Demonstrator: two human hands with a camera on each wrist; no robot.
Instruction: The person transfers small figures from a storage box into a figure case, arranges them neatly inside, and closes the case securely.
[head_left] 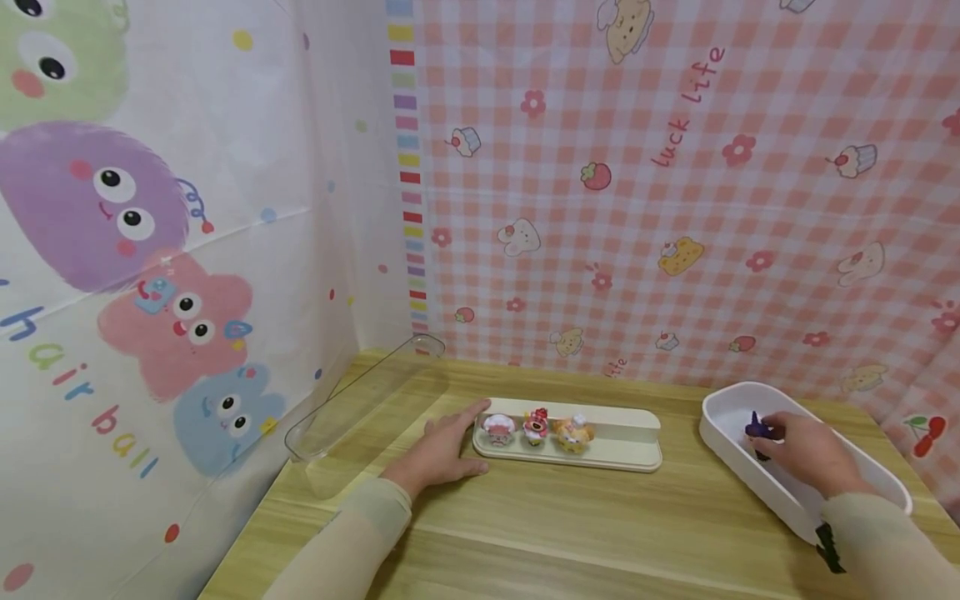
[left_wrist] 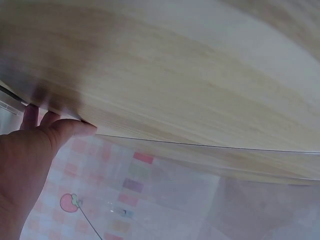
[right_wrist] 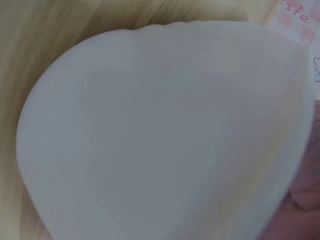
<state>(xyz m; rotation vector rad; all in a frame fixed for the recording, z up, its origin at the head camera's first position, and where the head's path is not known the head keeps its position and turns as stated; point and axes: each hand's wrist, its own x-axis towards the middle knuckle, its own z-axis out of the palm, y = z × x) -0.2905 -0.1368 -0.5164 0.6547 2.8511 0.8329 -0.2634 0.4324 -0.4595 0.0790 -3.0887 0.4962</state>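
Observation:
A cream, long shallow display stand (head_left: 622,454) lies on the table with three small figurines on its left half: a pink-and-white one (head_left: 498,429), a red one (head_left: 536,427) and an orange-yellow one (head_left: 573,435). My left hand (head_left: 442,450) rests with extended fingers at the stand's left end; the left wrist view shows this hand (left_wrist: 30,160) too. Over the white tub (head_left: 731,400) at the right, my right hand (head_left: 810,454) pinches a small dark purple figurine (head_left: 759,427). In the right wrist view the tub (right_wrist: 150,125) hides most of that hand (right_wrist: 300,210).
Left of the stand, a clear plastic cover (head_left: 360,408) leans on the wooden table (head_left: 525,533). A checked cloth (head_left: 555,217) hangs behind, and a white cartoon-printed sheet (head_left: 300,275) at the left. Something dark (head_left: 829,548) shows beside the right sleeve.

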